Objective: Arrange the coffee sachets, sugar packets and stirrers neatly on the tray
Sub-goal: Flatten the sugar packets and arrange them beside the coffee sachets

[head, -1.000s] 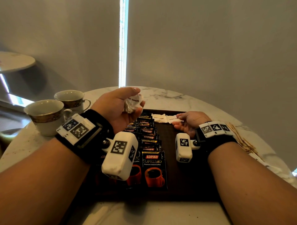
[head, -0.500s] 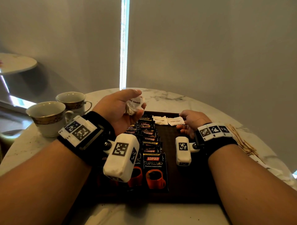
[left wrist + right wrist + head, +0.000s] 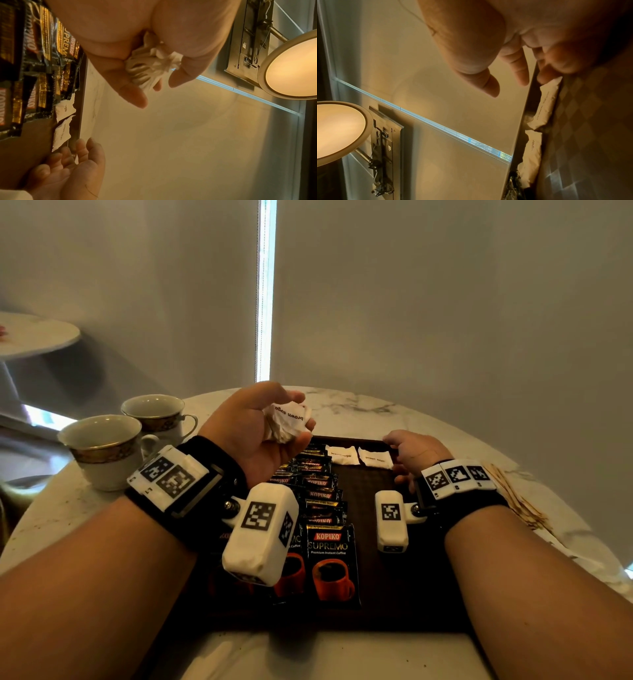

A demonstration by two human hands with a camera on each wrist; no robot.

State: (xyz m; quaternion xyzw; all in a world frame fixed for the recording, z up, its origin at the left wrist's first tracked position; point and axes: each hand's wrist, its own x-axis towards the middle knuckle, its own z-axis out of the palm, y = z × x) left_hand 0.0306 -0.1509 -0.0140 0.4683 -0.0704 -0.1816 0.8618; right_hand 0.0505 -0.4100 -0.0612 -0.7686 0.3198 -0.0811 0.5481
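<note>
Our left hand (image 3: 260,429) clutches crumpled sugar packets (image 3: 289,421) above the tray (image 3: 383,577); right hand (image 3: 412,455), fingers loose and empty, rests beside two laid ones. Light, soft paper; we pinch edges gently.

Your nearest coffee sachet (image 3: 331,563) on the tray (image 3: 383,604) is showing "KOPIKO SUPREMO Premium Instant Coffee", and "KOPIKO" is repeating up the row behind it. The crumpled sugar packets (image 3: 287,419) your left hand (image 3: 253,433) is gripping are reading "brown sugar".
</note>
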